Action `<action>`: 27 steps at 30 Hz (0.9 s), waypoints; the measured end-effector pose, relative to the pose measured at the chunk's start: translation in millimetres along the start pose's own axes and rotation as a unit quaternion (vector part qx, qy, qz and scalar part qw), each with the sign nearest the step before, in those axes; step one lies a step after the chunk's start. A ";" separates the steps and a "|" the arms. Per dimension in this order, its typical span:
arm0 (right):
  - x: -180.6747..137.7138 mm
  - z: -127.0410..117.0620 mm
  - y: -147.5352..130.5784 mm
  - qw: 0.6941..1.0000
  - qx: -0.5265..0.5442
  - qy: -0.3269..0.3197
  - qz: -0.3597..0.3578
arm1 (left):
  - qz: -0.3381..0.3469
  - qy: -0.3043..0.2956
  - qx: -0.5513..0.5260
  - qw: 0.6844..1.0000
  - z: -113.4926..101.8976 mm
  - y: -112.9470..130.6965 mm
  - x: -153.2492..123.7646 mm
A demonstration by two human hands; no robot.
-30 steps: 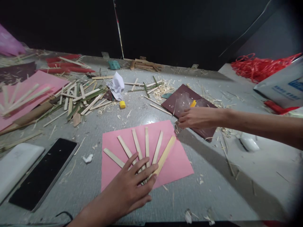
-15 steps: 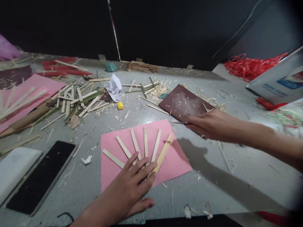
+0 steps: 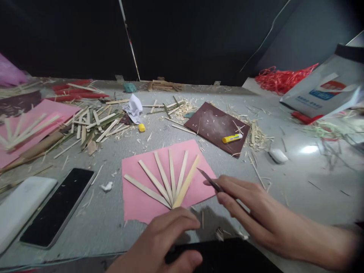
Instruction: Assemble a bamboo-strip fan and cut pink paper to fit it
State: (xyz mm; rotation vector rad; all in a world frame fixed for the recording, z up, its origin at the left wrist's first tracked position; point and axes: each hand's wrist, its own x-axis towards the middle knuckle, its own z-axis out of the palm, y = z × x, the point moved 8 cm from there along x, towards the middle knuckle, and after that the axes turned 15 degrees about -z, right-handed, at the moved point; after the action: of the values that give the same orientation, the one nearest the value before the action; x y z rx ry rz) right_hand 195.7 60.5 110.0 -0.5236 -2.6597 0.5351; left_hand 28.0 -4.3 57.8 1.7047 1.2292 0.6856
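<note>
Several flat bamboo strips (image 3: 161, 175) lie fanned out on a pink sheet of paper (image 3: 132, 208), their lower ends meeting near its front edge. The rightmost strip (image 3: 186, 182) is yellower than the others. My left hand (image 3: 162, 239) is just in front of that meeting point, fingers bent, thumb apart, with nothing seen in it. Over the sheet's right edge, my right hand (image 3: 250, 208) grips a slim dark knife (image 3: 209, 178), its pointed blade aimed up and left close to the yellow strip. Part of its handle is hidden by my fingers.
Behind lie a dark brown board (image 3: 209, 117) with a yellow glue stick (image 3: 232, 138), a yellow cap (image 3: 141, 127), crumpled paper (image 3: 133, 108) and bamboo scraps (image 3: 93, 123). At left are a phone (image 3: 59, 208) and a second pink sheet (image 3: 64, 108); at right, a plastic bag (image 3: 318, 94).
My right hand has come from the brown board to the pink sheet with the knife, uncovering the glue stick. My left hand has drawn back off the strips toward the front edge.
</note>
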 end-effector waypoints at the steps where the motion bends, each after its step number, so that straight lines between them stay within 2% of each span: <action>1: 9.6 5.4 -1.5 0.999 0.036 0.003 0.014 | -0.019 0.005 -0.034 0.999 3.1 2.5 1.0; 3: 34.2 12.6 -3.6 0.996 0.086 0.028 0.011 | -0.054 0.050 -0.071 0.995 5.5 3.9 6.0; 6: 73.9 11.7 0.1 0.993 0.051 0.102 0.004 | -0.104 0.137 -0.095 0.980 0.3 -2.4 15.3; 8: 100.5 13.9 -0.2 0.992 0.027 0.120 -0.001 | -0.111 0.214 -0.111 0.964 -13.0 -7.7 17.5; 12: 150.9 22.7 -10.5 0.994 0.023 0.109 0.004 | -0.110 0.373 -0.081 0.918 -52.2 -19.7 8.0; 15: 174.5 31.0 -21.2 0.997 -0.010 0.072 -0.006 | -0.115 0.419 -0.036 0.900 -78.0 -26.9 -2.3; 17: 175.9 37.9 -27.4 0.997 -0.035 0.039 -0.050 | -0.120 0.409 -0.017 0.905 -91.2 -31.7 -8.3; 19: 162.1 47.2 -30.8 0.993 -0.039 -0.001 -0.115 | -0.131 0.377 0.001 0.917 -101.2 -37.5 -14.4; 23: 103.6 57.6 -12.6 0.991 0.000 0.009 -0.133 | -0.178 0.293 0.022 0.939 -116.2 -59.4 -30.5; 27: 47.5 90.3 -8.1 0.979 0.004 -0.057 -0.195 | -0.206 0.156 0.097 0.961 -122.3 -84.7 -41.9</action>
State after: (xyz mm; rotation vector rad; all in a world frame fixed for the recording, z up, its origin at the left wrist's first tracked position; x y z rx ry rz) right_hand 114.0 47.5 49.6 0.0405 -2.7648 0.4663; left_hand -125.0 7.3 39.0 1.4546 1.8616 0.6059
